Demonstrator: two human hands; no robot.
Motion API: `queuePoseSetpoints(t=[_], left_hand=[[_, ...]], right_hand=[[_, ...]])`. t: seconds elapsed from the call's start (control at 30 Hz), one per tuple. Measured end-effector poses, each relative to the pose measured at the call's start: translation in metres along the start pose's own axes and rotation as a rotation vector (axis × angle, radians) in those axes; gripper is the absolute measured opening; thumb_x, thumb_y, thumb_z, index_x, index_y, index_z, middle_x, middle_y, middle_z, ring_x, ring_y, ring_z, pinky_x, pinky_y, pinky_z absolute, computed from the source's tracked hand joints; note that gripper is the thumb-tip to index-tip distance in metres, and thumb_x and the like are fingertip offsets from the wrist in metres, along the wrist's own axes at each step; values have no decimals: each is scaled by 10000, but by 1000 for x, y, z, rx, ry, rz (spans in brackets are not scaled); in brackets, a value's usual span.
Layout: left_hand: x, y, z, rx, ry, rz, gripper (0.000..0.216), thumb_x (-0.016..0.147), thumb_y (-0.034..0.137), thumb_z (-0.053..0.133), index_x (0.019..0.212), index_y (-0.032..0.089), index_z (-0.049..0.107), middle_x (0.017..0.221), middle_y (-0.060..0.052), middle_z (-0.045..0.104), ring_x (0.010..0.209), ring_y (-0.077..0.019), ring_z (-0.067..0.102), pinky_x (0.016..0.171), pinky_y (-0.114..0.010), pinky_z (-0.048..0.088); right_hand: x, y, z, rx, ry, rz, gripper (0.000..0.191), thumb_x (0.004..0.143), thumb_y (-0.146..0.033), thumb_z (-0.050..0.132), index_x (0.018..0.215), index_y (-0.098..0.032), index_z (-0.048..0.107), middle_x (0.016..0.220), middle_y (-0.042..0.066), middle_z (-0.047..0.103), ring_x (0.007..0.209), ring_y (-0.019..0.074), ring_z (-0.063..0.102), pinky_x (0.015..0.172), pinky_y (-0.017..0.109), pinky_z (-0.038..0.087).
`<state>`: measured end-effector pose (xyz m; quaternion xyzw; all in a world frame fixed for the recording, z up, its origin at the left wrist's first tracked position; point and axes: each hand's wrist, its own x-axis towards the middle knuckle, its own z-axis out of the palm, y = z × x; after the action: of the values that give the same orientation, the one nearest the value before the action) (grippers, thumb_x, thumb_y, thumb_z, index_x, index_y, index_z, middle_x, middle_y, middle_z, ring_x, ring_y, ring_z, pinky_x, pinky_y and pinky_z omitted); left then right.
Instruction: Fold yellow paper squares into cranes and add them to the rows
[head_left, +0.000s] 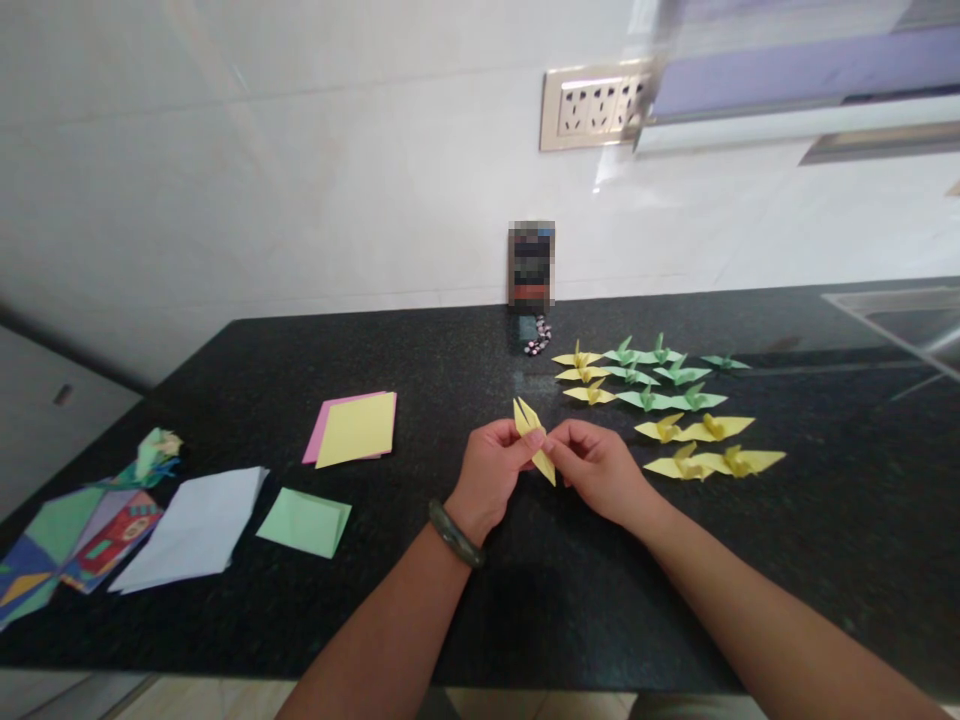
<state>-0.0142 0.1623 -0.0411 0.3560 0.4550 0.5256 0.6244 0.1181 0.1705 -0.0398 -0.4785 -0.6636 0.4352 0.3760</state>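
Observation:
A narrow folded piece of yellow origami paper (529, 415) is held above the dark counter, its upper end split into two points. My left hand (496, 465) pinches it from the left, thumb across its middle. From the right, my right hand (596, 468) grips its edge between thumb and curled fingers; some fingertips are hidden. Right of my hands stand rows of folded paper cranes: yellow cranes (686, 461) in front, green cranes (649, 398) and paler yellow cranes (590, 393) behind.
On the left of the black counter (435, 375) lie yellow and pink square sheets (358, 430), a folded green sheet (304, 522), white paper (196, 530) and a colourful packet (112, 545). A phone-like object (532, 262) leans against the wall below a socket panel (596, 105).

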Motion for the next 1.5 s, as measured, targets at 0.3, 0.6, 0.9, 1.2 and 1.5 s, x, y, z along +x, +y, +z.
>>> queuePoseSetpoints(t=[0.3,0.6,0.9,1.2,1.5], left_hand=[[1,3,0,24,80,113,210,632,295,688,587,116,588,517,26,535,482,-64,444,507,-206,361],[6,-1,-3,-55,142,74,226,591,307,718,623,120,595,567,13,568,506,-79,483,516,-221,371],[5,0,-1,-54,191,108,209,630,297,690,630,121,578,562,16,560,506,-77,482,522,-222,373],[2,1,-4,196,-66,12,259,619,346,703,619,109,598,537,22,532,485,-68,433,493,-208,340],[-1,4,-1,339,-94,39,267,642,379,673,634,116,626,538,25,526,492,-75,412,479,-204,311]], right_hand=[[-3,-3,3,-114,7,-61,290,792,-334,506,557,-172,458,531,-35,427,509,91,385,487,215,319],[-1,4,3,-105,-151,-21,323,787,-352,496,534,-181,393,510,-52,357,493,82,330,463,211,274],[-1,3,2,-150,-111,5,321,782,-348,506,521,-173,441,490,-41,405,486,86,366,468,214,294],[5,2,-4,313,12,120,276,734,-429,596,746,-153,597,545,-41,494,425,60,380,408,196,306],[5,6,-2,321,117,99,211,727,-346,612,654,-151,577,457,-59,447,406,60,370,402,196,277]])
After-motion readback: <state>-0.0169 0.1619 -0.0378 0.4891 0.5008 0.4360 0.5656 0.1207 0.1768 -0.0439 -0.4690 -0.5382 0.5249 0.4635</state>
